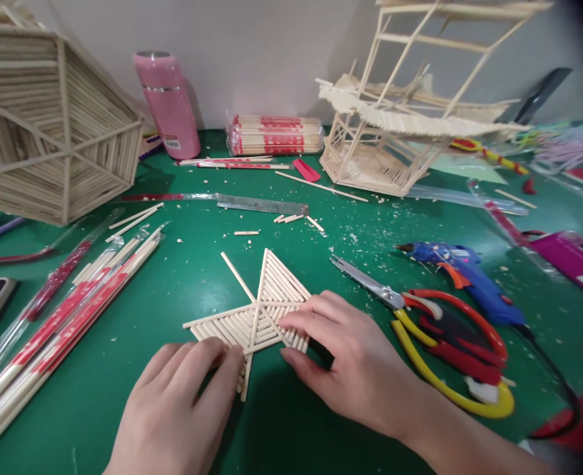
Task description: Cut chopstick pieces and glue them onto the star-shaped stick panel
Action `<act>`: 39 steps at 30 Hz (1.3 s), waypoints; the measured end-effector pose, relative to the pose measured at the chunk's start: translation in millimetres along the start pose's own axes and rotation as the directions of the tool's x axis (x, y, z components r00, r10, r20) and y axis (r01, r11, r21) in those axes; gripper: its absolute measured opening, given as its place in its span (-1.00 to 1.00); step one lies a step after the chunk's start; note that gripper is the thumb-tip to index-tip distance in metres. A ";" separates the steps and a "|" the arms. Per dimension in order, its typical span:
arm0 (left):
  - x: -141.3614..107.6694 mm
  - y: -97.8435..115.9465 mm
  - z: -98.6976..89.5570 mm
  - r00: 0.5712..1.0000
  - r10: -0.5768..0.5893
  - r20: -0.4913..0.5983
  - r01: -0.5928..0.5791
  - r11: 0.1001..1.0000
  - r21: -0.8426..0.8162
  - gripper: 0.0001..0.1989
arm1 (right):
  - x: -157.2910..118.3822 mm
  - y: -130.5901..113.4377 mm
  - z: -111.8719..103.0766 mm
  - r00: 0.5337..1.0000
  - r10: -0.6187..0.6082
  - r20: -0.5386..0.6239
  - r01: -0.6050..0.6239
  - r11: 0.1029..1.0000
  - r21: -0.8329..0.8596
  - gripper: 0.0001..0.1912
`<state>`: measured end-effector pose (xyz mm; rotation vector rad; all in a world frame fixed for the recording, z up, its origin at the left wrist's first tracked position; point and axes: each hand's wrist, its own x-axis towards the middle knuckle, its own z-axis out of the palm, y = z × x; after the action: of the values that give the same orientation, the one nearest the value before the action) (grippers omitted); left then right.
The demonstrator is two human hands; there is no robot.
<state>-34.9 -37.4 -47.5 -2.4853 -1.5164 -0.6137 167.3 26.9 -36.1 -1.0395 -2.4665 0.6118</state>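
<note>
A flat panel of pale wooden sticks (232, 324) lies on the green table, with filled triangular sections meeting where several longer sticks cross. My left hand (183, 396) grips its lower left part, the fingertips curled over the stick ends. On the right side, my right hand (341, 356) pinches the panel's edge between thumb and fingers. One long stick pokes out at the upper left of the crossing. The left hand's fingers partly hide the panel's lower left section.
Scissors (450, 343) and a blue glue gun (469, 277) lie to the right. Wrapped chopsticks (84, 310) are at the left. Behind stand a pink bottle (169, 109), a stick-built frame (370, 152) and a large polygonal stick panel (66, 119).
</note>
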 end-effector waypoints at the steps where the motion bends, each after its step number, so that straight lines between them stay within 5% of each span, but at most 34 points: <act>1: -0.6 -0.5 -0.8 1.000 0.013 0.013 -0.013 1.000 -0.004 -0.78 | 0.1 -0.1 0.2 1.000 -0.001 -0.001 0.001 1.000 -0.002 -0.79; 17: -1.5 -3.5 -3.3 0.994 0.085 0.073 -0.091 0.993 0.078 -0.79 | 0.5 -0.7 1.2 1.000 0.004 -0.013 -0.004 1.000 -0.011 -0.81; 29: -2.0 -7.9 -1.2 0.992 0.115 0.053 -0.113 0.993 -0.028 -0.83 | 1.5 -2.2 -3.5 0.995 0.004 -0.103 0.007 0.995 0.103 -0.81; 34: -1.3 -8.2 -0.9 0.994 0.096 0.061 -0.091 0.993 -0.079 -0.83 | 2.0 3.7 -3.1 0.972 0.085 -0.220 -0.090 0.996 -0.015 -0.69; 39: -2.4 -8.7 -1.1 0.993 0.102 0.067 -0.096 0.992 -0.076 -0.82 | 2.3 6.9 -1.5 0.984 0.115 -0.136 -0.131 0.985 -0.112 -0.69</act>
<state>-43.8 -35.6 -48.1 -2.6449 -1.4077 -0.5797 170.5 33.4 -38.2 -1.2453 -2.3636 0.4221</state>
